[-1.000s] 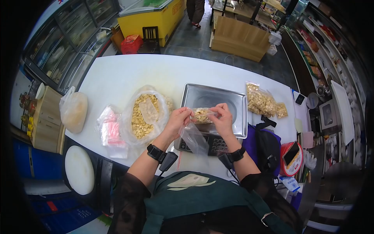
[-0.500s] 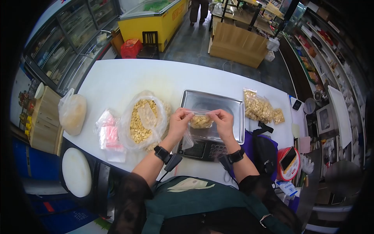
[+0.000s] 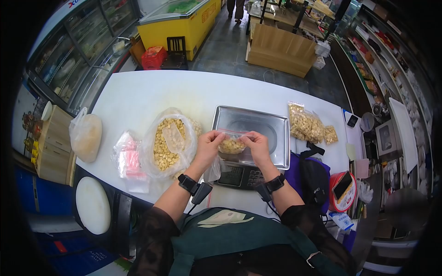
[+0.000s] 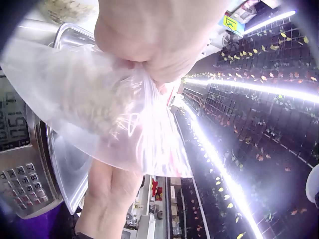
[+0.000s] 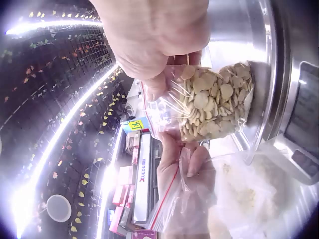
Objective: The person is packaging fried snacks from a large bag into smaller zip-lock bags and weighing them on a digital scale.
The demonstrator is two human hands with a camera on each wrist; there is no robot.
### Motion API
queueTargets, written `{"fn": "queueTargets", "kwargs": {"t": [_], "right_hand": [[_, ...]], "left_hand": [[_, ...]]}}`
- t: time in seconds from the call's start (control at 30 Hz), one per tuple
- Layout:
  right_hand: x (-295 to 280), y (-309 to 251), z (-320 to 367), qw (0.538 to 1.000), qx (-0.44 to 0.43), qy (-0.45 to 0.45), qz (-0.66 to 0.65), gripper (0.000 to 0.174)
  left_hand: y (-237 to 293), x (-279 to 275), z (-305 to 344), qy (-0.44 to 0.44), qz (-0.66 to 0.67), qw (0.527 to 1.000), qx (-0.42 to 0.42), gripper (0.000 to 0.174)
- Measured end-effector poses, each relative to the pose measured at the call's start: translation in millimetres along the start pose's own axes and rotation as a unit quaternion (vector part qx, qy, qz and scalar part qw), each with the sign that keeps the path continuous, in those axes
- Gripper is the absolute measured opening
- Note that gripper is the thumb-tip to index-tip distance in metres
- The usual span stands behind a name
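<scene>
A small clear zip bag (image 3: 231, 146) of pale dried slices hangs above the steel tray of a scale (image 3: 276, 126). My left hand (image 3: 207, 146) pinches one end of its top edge, and my right hand (image 3: 258, 147) pinches the other. The slices (image 5: 219, 97) sit in the lower part of the bag, seen closely in the right wrist view. A second zip bag (image 5: 182, 206), with a red seal line and no slices visible inside, trails from my left hand. In the left wrist view, its clear plastic (image 4: 60, 94) covers much of the filled bag.
Left of the scale stands a large open plastic bag (image 3: 161, 163) of slices, with a clear scoop-like piece (image 3: 173, 138) on top. Flat zip bags (image 3: 129, 161) lie farther left. Filled bags (image 3: 306, 124) rest at the right, near a black and purple backpack (image 3: 315, 181).
The filled bag now hangs lower from both hands, its top edge stretched between them. The trailing bag has bunched under my left hand. A person in the background has walked farther off.
</scene>
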State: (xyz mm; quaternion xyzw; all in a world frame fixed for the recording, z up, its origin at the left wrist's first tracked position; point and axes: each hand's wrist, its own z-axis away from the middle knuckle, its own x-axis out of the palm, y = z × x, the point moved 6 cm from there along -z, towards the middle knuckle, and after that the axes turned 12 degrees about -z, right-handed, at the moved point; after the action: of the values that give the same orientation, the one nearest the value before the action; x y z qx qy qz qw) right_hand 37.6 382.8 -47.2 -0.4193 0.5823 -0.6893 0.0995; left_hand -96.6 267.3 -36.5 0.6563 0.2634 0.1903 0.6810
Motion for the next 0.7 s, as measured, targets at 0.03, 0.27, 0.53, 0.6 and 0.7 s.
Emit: {"fn": "queueTargets", "kwargs": {"t": [0.03,0.27,0.53,0.6,0.7], "right_hand": [[-1,1,-1,1.0,0.004,0.008,0.002,0.008],[-9,7,9,0.997,0.046,0.009,0.059,0.008],[18,-21,7,0.948,0.004,-0.093,0.304,0.018],[36,-28,2,0.888,-0.049,-0.139,0.436,0.019],[43,-24,-6,0.885,-0.026,-0.157,0.438,0.018]], "left_hand": [[0,1,3,-0.011,0.045,0.998,-0.033,0.016],[-20,4,17,0.018,0.157,0.982,-0.108,0.013],[-18,7,29,0.023,0.032,0.996,-0.078,0.013],[-17,8,28,0.015,0.032,0.998,-0.045,0.013],[-18,8,28,0.008,-0.002,0.999,-0.049,0.013]]}}
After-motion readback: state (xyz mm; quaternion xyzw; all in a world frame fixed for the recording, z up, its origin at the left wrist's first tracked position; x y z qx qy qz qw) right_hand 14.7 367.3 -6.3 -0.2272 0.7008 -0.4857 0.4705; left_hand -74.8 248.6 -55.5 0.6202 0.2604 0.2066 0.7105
